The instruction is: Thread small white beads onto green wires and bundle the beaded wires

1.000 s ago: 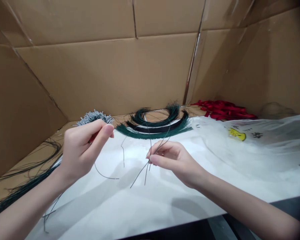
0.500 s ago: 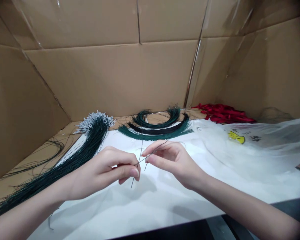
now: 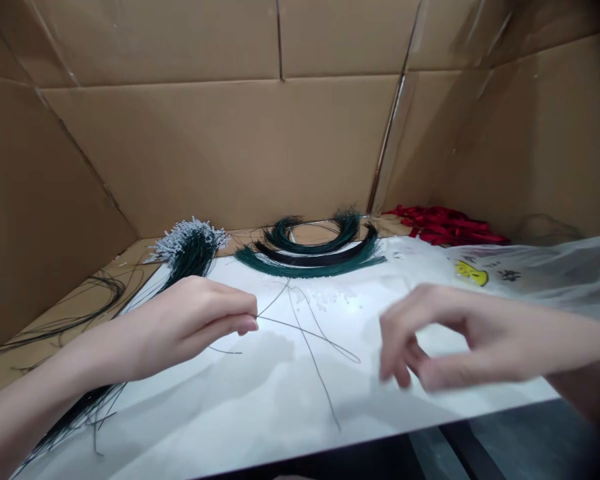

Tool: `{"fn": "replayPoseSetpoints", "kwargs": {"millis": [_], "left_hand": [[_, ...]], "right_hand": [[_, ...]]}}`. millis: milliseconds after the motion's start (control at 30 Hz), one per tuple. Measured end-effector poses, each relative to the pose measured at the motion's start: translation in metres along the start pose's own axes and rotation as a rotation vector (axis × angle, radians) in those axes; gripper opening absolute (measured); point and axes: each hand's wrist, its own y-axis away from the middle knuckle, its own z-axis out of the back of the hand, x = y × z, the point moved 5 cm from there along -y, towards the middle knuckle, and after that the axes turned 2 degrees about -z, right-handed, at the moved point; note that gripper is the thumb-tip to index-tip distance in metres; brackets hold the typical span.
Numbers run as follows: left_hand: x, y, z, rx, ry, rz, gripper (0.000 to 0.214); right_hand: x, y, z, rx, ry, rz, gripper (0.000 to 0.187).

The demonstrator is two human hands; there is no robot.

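Note:
My left hand (image 3: 200,323) is pinched shut on the ends of a few thin dark wires (image 3: 305,333), which fan out to the right over the white sheet (image 3: 240,407). To the right, my right hand (image 3: 445,340) hovers above the sheet with its fingers curled and apart, and nothing shows in them. It is clear of the wires. A long bundle of dark green wires with white bead tips (image 3: 187,243) runs from behind my left hand down to the lower left.
Curved dark green wire bundles (image 3: 313,250) lie at the back centre. Red strips (image 3: 445,225) sit at the back right, beside a clear plastic bag (image 3: 540,273). Loose wires (image 3: 80,300) lie at the left. Cardboard walls (image 3: 230,147) enclose the bench on three sides.
My right hand has let go of the wires and moved right. The wires now hang from my left hand alone, spread across the sheet.

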Motion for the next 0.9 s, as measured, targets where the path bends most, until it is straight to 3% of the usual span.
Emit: {"fn": "replayPoseSetpoints", "kwargs": {"millis": [67,133,300,400,500,600,767,900], "left_hand": [[-0.007,-0.006,-0.001,0.015,-0.078,-0.006,0.027],[-0.012,-0.013,-0.003,0.049,-0.139,0.002,0.027],[-0.013,-0.029,-0.01,0.181,-0.126,0.022,0.028],[-0.006,-0.035,-0.012,0.253,-0.07,0.072,0.032],[0.0,-0.038,-0.013,0.297,0.055,0.086,0.037],[0.007,-0.037,-0.008,0.226,0.165,0.088,0.039],[0.032,-0.024,-0.002,-0.062,0.346,0.109,0.053],[0.041,-0.021,-0.029,-0.017,0.593,0.091,0.046]], "right_hand": [[0.01,-0.012,0.01,-0.286,0.039,0.088,0.019],[0.012,-0.028,0.008,-0.428,0.084,0.123,0.018],[0.008,-0.063,-0.019,-0.284,0.266,0.109,0.031],[0.003,-0.069,-0.028,-0.254,0.434,0.083,0.033],[-0.005,-0.07,-0.033,-0.219,0.419,0.084,0.029],[-0.015,-0.067,-0.036,-0.229,0.282,0.058,0.026],[-0.029,-0.057,-0.037,-0.332,0.145,-0.012,0.03],[-0.033,-0.053,-0.038,-0.397,0.001,-0.005,0.031]]}}
